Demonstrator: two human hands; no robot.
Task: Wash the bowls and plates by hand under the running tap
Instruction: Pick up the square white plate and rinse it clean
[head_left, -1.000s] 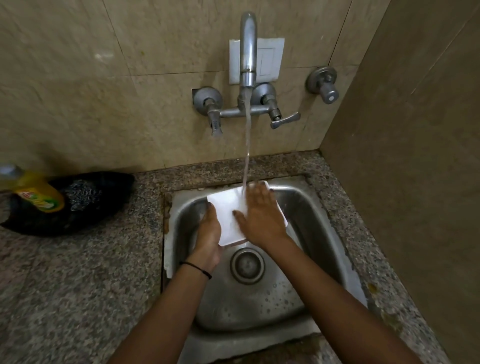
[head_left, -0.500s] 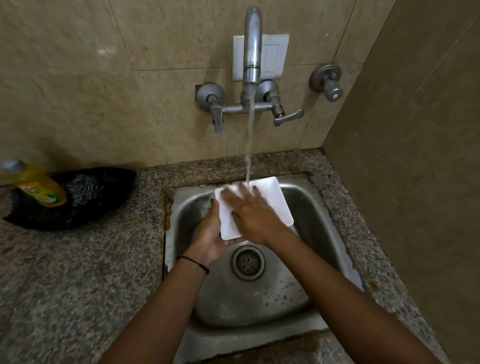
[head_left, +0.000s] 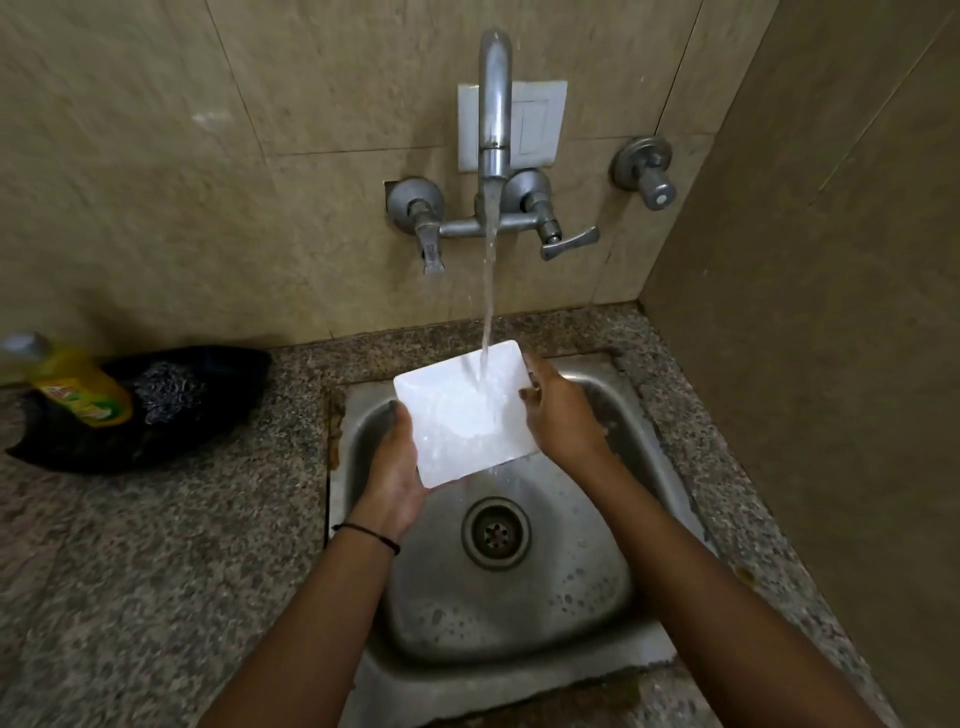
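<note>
Leftmost, a yellow plastic soap bottle (head_left: 78, 389) sat on the speckled granite worktop (head_left: 156, 571). Over the steel sink (head_left: 571, 613), the left hand (head_left: 395, 467) had a curled grip round the left edge of the white square plate (head_left: 462, 421), which was tilted under the metal tap (head_left: 493, 130) stream between both hands. The right hand (head_left: 558, 415) had its grip clasped on the right edge.

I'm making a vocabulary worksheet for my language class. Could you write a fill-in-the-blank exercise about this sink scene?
1. Water from the tap falls onto the white ____ held over the sink.
2. The black band is worn on the ____ wrist.
3. The dish soap bottle lying on the counter is ____ in colour.

Missing words: plate; left; yellow.
</note>
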